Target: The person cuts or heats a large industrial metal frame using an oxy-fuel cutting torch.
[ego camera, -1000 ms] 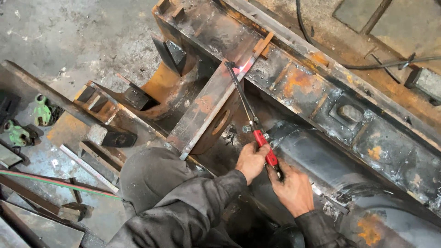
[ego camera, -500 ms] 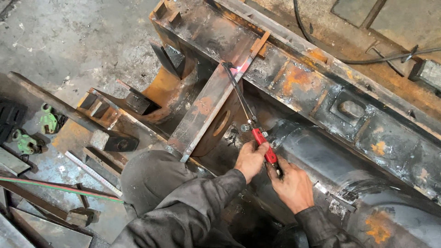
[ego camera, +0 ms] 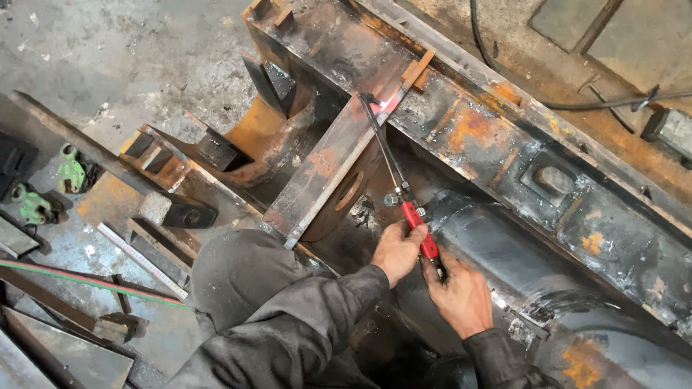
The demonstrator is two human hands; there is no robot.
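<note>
My left hand (ego camera: 396, 252) and my right hand (ego camera: 459, 295) both grip the red handle of a cutting torch (ego camera: 417, 225). The left hand is the further forward of the two, by the valve. The torch's thin tubes run up and left to the tip (ego camera: 367, 98). A pink-orange glow (ego camera: 389, 103) shows beside the tip, where a flat steel plate (ego camera: 331, 173) meets a long rusty steel beam (ego camera: 504, 144). The plate leans diagonally and has a round hole near its lower part.
My knee (ego camera: 238, 270) is bent below the plate. Two green clamps (ego camera: 50, 187) lie at the far left on the floor. A steel ruler (ego camera: 140, 259) and a thin green and red hose (ego camera: 86, 282) lie near my leg. A black cable (ego camera: 591, 101) crosses the top right.
Both hands stay on the torch handle and the tip stays at the same joint. The view has only shifted slightly.
</note>
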